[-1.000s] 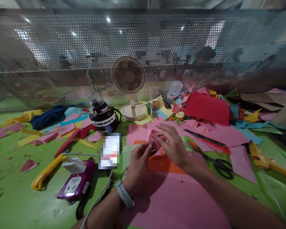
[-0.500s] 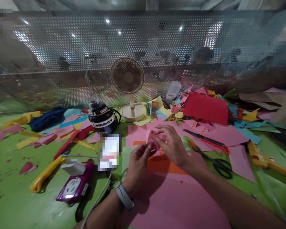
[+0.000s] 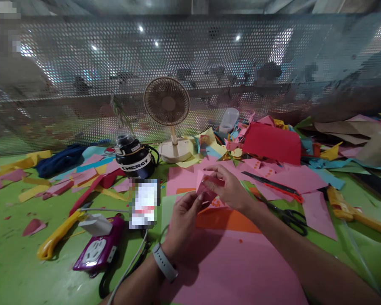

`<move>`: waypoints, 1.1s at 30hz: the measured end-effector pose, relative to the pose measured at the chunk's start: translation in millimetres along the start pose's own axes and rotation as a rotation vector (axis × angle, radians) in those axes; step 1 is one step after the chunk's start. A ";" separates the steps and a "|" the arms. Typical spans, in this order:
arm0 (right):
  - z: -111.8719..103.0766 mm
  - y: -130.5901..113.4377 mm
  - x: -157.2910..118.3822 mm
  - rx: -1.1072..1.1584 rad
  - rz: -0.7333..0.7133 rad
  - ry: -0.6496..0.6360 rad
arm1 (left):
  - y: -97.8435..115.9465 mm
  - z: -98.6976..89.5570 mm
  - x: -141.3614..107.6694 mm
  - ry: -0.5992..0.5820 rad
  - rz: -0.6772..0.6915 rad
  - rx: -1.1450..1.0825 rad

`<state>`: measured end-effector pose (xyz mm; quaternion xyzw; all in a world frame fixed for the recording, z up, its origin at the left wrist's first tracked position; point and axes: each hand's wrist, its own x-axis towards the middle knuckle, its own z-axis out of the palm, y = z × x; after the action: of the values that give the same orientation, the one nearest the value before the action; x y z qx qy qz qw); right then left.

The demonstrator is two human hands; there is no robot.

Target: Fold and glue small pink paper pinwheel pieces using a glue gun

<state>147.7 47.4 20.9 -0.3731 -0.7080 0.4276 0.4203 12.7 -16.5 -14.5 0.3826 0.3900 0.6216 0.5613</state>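
Between my two hands is a small folded piece of pink paper [image 3: 200, 179], raised over the middle of the worktop. My left hand [image 3: 184, 212], with a pale watch band [image 3: 165, 262] at the wrist, pinches its lower edge between thumb and fingers. From the right, my right hand [image 3: 231, 189] grips the same paper, thumb and fingertips on its upper part. Part of the paper is hidden by my fingers. Beneath the hands lie an orange sheet [image 3: 231, 219] with small orange dots near it and a large pink sheet [image 3: 241, 267].
Black scissors [image 3: 294, 221] and a black-and-red cutter [image 3: 273, 185] lie to the right, near a yellow glue gun [image 3: 346, 207]. On the left are a purple power strip [image 3: 98, 250], a phone [image 3: 144, 203] and a bottle [image 3: 135, 159]. A fan [image 3: 167, 101] stands behind, beside heaped paper scraps [image 3: 273, 142].
The pink paper has turned in my fingers, and the orange dots on its face no longer show. My right fingers have shifted slightly on it. My left hand keeps its pinch.
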 end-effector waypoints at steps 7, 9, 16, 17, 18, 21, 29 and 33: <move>-1.6 -0.9 1.2 0.047 0.019 0.004 | -5.2 -3.8 -0.1 -0.013 0.016 0.050; -2.3 -0.7 0.6 0.019 0.007 0.003 | -5.6 -4.4 0.8 -0.003 -0.014 0.026; -12.0 -1.0 8.4 -0.020 0.035 0.098 | -1.7 -6.7 6.8 0.089 -0.117 -0.054; -15.4 -3.9 9.9 0.001 0.023 0.148 | -1.1 -7.6 7.8 0.099 -0.116 -0.055; -19.6 -8.4 10.6 0.029 0.007 0.191 | -0.8 -8.8 8.8 0.107 -0.112 -0.051; -37.4 -31.8 2.1 0.081 -0.043 0.179 | -1.8 -13.1 12.6 0.148 -0.091 0.005; -145.5 -48.4 -81.7 -0.619 0.096 0.305 | -2.4 -17.9 18.5 0.247 -0.087 0.004; -204.2 -13.1 -121.2 -1.122 0.407 0.291 | -2.7 -18.9 19.8 0.263 -0.112 -0.056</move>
<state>376.8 -5.3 56.9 -0.7197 -0.6750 0.0062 0.1623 -5.0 2.4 -23.9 0.2595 0.4634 0.6448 0.5497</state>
